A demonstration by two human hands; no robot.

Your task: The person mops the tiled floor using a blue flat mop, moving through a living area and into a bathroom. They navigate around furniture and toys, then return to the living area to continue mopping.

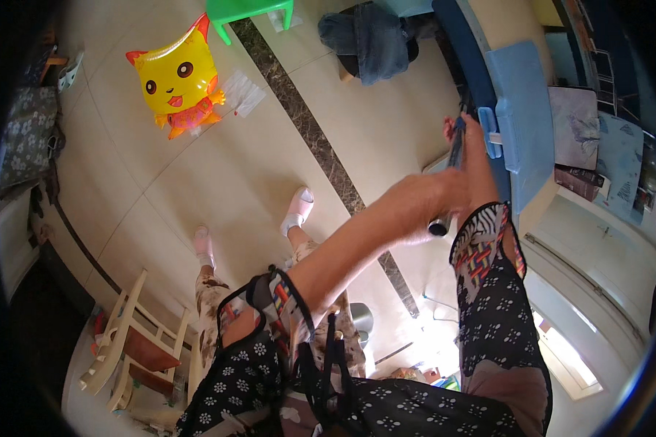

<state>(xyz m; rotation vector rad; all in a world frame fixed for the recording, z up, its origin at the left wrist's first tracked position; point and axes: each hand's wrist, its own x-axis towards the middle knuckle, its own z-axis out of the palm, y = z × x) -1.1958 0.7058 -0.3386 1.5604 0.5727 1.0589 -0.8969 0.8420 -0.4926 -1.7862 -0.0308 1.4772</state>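
A dark pole [455, 151] with a round, shiny end runs past both my hands on the right side of the head view. My right hand [469, 132], farther out, has its fingers curled round the upper part of the pole. Closer in, my left hand [444, 195] is wrapped about the pole near its round end, slightly smeared by motion, with its fingers partly hidden. My left forearm crosses in front of the floor toward the right. What is at the pole's far end cannot be made out.
A yellow cat-faced balloon [178, 80] lies on the tiled floor beside clear plastic [242, 93]. Farther off are a green plastic stool [251, 10] and jeans [375, 44] on a seat. Blue panels [525, 109] stand at right. A wooden chair [127, 342] is at lower left.
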